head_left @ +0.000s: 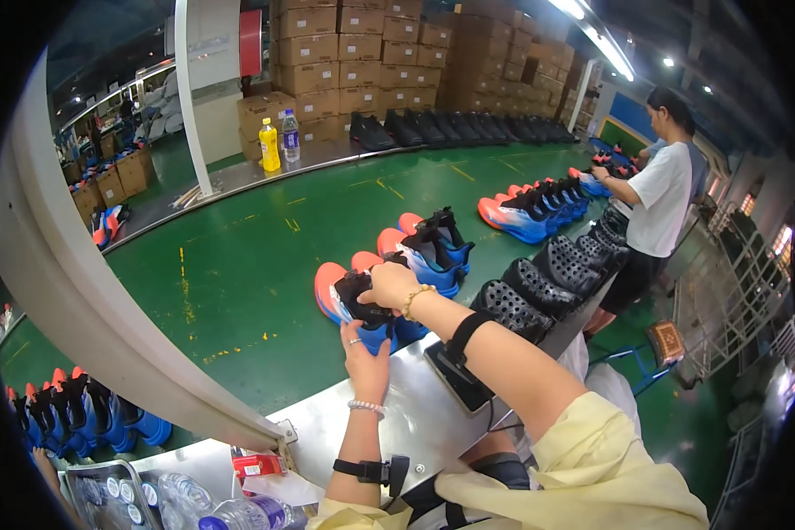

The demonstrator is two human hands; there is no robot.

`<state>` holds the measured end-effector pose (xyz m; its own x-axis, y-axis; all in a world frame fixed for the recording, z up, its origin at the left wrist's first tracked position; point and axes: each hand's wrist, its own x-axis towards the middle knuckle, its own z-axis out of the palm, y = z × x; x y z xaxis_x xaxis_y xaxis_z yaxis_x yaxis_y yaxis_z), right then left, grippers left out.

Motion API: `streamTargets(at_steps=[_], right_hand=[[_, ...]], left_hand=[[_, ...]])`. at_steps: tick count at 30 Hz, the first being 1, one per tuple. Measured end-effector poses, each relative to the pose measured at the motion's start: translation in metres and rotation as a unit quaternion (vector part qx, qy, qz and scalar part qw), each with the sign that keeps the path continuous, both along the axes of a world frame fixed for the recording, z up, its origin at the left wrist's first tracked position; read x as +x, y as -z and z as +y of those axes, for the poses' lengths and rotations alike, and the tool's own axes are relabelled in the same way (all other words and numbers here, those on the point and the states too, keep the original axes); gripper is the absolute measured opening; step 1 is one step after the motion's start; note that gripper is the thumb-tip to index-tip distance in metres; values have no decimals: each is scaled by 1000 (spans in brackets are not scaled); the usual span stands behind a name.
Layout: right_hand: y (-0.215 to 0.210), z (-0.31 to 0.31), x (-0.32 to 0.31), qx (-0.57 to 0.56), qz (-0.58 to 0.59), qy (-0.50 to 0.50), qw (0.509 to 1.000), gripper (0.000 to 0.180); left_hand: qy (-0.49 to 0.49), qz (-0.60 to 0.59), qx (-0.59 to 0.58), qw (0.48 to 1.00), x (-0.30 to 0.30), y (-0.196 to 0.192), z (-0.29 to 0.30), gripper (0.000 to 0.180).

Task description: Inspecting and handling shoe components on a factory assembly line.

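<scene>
A blue, white and orange-red sneaker [330, 287] with a black collar stands on the green surface before me, its toe pointing away to the left. My left hand [367, 358] is closed around its near heel side. From the right, my right hand [390, 287] reaches over the shoe, fingers bent down and pressed together at the black opening; what exactly the fingertips pinch is hidden. Just beyond stand several matching sneakers [428, 252], close to my right hand.
Black perforated clogs [512, 309] line the right edge. A flat black device [458, 375] lies near my right forearm. More sneakers [526, 216] stand by a person [658, 190] at work. A white post [124, 300] rises left; bottles [268, 146] and cartons [309, 53] stand behind.
</scene>
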<state>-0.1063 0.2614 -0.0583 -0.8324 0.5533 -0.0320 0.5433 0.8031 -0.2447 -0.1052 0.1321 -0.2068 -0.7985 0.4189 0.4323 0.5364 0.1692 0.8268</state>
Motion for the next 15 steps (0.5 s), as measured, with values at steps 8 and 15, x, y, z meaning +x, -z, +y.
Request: streamTargets(at_steps=[8,15], right_hand=[[83,-20,-40,55,83,27,995,20],[90,12,-53,14,89,1,996,24]], left_hand=[[40,-113,-10,993,-1,-12,-7,42],[41,-83,-2,996,3,-18,3,39]])
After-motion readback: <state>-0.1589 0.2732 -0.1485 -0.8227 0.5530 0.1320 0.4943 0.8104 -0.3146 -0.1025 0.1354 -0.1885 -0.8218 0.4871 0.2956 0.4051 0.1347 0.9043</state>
